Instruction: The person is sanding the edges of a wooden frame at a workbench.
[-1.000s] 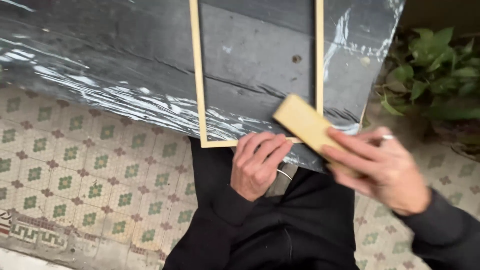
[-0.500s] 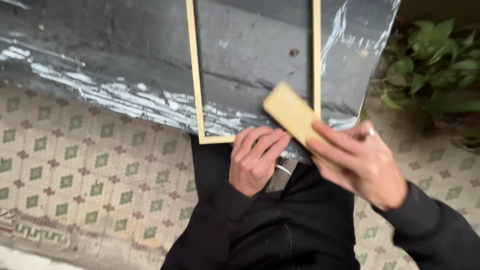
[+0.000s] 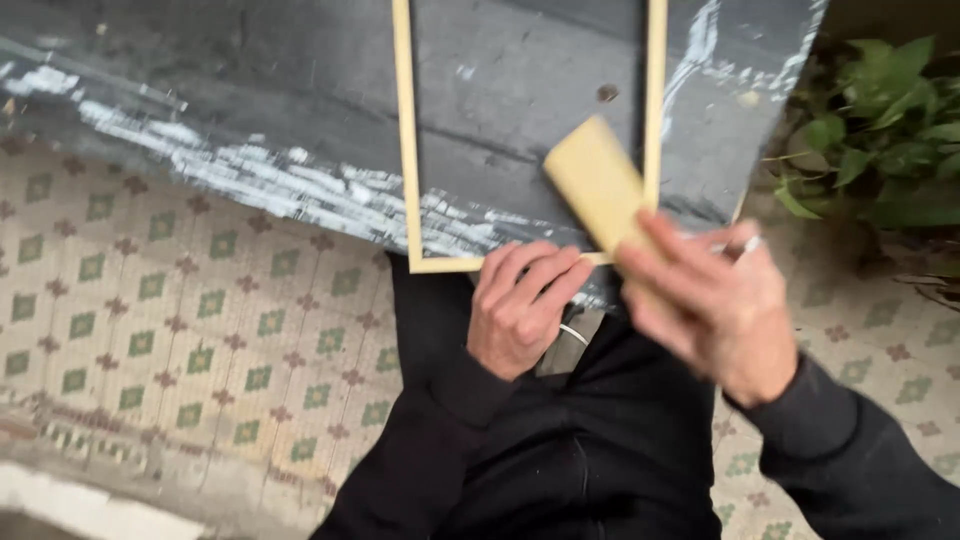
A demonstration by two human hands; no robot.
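Note:
A thin pale wooden frame (image 3: pixel 404 150) lies on a dark grey worktop (image 3: pixel 220 110) streaked with white. My left hand (image 3: pixel 520 305) rests on the frame's near rail and presses it at the table edge. My right hand (image 3: pixel 715 305) grips a tan rectangular sanding block (image 3: pixel 595 185), held tilted over the frame's near right corner, just beside its right rail. Both sleeves are dark.
A patterned tile floor (image 3: pixel 170 320) with green and brown motifs lies below the table on the left. A leafy green plant (image 3: pixel 885 140) stands at the right, close to the table's end. My dark clothing (image 3: pixel 560 440) fills the lower middle.
My right hand with the block has shifted slightly toward the frame's near right corner. The left hand has stayed on the near rail.

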